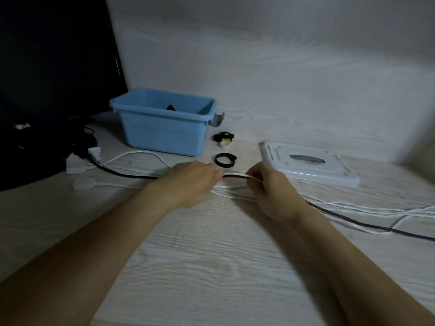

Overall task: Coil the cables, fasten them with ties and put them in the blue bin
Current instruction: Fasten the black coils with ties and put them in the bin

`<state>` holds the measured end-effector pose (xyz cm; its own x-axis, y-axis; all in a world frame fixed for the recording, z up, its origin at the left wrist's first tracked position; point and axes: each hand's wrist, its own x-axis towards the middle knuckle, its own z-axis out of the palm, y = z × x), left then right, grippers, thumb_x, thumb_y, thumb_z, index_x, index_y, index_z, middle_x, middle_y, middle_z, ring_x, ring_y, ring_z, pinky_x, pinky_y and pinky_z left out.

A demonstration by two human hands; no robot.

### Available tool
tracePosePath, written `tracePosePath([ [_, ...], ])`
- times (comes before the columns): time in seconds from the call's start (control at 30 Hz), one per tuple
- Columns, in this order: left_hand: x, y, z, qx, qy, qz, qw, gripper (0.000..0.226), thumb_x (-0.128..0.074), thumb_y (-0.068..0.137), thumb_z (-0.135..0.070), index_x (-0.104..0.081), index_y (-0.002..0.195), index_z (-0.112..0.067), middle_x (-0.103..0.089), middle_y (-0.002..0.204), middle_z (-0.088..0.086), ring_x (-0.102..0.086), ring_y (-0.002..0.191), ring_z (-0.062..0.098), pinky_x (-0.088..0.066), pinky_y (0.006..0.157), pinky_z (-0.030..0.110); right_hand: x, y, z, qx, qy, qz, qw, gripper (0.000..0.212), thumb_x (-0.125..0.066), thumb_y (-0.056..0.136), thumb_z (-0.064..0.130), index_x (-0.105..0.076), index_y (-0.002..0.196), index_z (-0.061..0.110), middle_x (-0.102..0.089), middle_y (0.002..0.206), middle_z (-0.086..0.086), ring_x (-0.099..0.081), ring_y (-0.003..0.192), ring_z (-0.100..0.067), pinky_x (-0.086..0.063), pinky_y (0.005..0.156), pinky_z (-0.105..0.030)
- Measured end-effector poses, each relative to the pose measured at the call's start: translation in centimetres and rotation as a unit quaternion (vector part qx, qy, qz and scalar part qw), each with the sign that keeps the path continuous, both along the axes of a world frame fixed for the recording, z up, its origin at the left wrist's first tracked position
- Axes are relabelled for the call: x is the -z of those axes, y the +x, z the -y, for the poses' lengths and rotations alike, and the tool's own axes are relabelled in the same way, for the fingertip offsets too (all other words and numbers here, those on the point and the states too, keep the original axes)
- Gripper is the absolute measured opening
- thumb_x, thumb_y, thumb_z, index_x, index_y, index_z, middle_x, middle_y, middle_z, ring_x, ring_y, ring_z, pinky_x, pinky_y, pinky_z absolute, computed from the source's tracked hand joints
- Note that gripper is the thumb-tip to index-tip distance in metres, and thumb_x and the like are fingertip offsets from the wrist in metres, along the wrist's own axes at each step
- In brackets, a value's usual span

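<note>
Now both hands are gripping a bundle of cables (235, 176) on the tabletop (211, 255): the left hand (190, 184) and right hand (270, 191) are each keeping their fingers clamped on the white and black strands. Behind them a black tie (225, 159) is lying near the blue bin (162, 130).

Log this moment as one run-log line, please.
stage: gathering | left hand, right hand: gripping cables | tie: unused | blue bin: waiting
</note>
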<state>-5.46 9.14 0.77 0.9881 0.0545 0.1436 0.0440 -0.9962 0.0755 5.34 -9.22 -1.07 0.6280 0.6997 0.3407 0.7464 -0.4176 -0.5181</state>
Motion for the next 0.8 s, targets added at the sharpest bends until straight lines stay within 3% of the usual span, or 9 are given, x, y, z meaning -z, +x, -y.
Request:
tracePosePath([
  [0.13,-0.3,-0.1,-2.1,-0.051,-0.116,0.064,0.990,0.055,-0.020,0.105,-0.042,-0.048,0.067,-0.014,-0.055,0.076,0.010,-0.056,0.076,0.027,-0.043,0.074,0.038,-1.0,0.2,0.6,0.022,0.109,-0.085,0.990,0.020,-0.059,0.097,0.034,-0.068,0.085,0.021,-0.064,0.079,0.009,-0.055,0.070,0.002,-0.041,0.066,-0.019],
  [0.23,-0.4,-0.1,-3.4,-0.060,-0.120,0.084,0.987,0.046,-0.034,0.104,-0.037,-0.050,0.068,-0.012,-0.051,0.081,0.006,-0.051,0.079,0.023,-0.038,0.072,0.035,-0.5,0.8,0.6,0.038,0.114,-0.024,0.992,0.023,-0.055,0.100,0.028,-0.073,0.086,0.025,-0.066,0.085,0.005,-0.057,0.075,-0.002,-0.044,0.071,-0.028],
  [0.37,-0.5,0.1,-4.4,-0.064,-0.121,0.095,0.986,0.039,-0.049,0.098,-0.046,-0.053,0.074,-0.016,-0.046,0.083,0.001,-0.049,0.081,0.020,-0.038,0.072,0.036,-0.1,1.5,0.6,0.052,0.120,0.014,0.991,0.016,-0.062,0.096,0.030,-0.069,0.083,0.035,-0.068,0.089,0.009,-0.060,0.087,-0.014,-0.048,0.083,-0.039],
  [0.5,-0.8,0.2,-6.2,-0.085,-0.139,0.118,0.980,0.028,-0.060,0.096,-0.031,-0.062,0.085,-0.005,-0.043,0.096,0.005,-0.045,0.090,0.017,-0.033,0.081,0.028,-1.6,2.4,1.9,0.133,0.215,0.047,0.966,0.018,-0.061,0.094,0.007,-0.061,0.077,0.014,-0.063,0.078,-0.004,-0.052,0.068,-0.001,-0.039,0.067,-0.014],
  [0.57,-1.0,0.0,-6.5,-0.080,-0.155,0.172,0.969,0.023,-0.061,0.095,-0.022,-0.063,0.086,-0.002,-0.043,0.096,0.007,-0.045,0.089,0.017,-0.030,0.081,0.022,-2.4,2.9,2.9,0.168,0.244,0.020,0.955,0.012,-0.059,0.096,0.015,-0.060,0.084,0.013,-0.062,0.077,0.002,-0.053,0.065,0.004,-0.036,0.061,-0.009],
  [0.63,-1.1,0.0,-6.2,-0.054,-0.169,0.251,0.952,0.022,-0.061,0.096,-0.019,-0.061,0.083,-0.001,-0.045,0.092,0.007,-0.047,0.083,0.018,-0.032,0.079,0.024,-2.5,2.8,3.2,0.145,0.227,0.010,0.963,0.010,-0.065,0.093,0.030,-0.063,0.093,0.020,-0.061,0.081,0.008,-0.054,0.065,0.001,-0.038,0.061,-0.011],
  [0.73,-1.4,0.1,-4.5,0.021,-0.138,0.339,0.930,0.032,-0.056,0.097,-0.030,-0.062,0.082,-0.003,-0.051,0.085,0.005,-0.051,0.074,0.022,-0.044,0.069,0.037,-1.8,1.1,1.8,0.017,0.140,0.013,0.990,0.038,-0.071,0.085,0.047,-0.064,0.117,0.028,-0.056,0.096,0.006,-0.054,0.077,-0.001,-0.041,0.070,-0.008],
  [0.8,-1.7,0.2,-2.9,0.075,-0.115,0.365,0.921,0.036,-0.054,0.096,-0.036,-0.065,0.085,-0.005,-0.053,0.082,0.002,-0.052,0.070,0.019,-0.045,0.065,0.034,-1.2,-0.2,0.3,-0.044,0.095,0.047,0.993,0.038,-0.067,0.089,0.047,-0.065,0.119,0.023,-0.056,0.099,0.004,-0.056,0.086,-0.003,-0.042,0.077,-0.011],
])
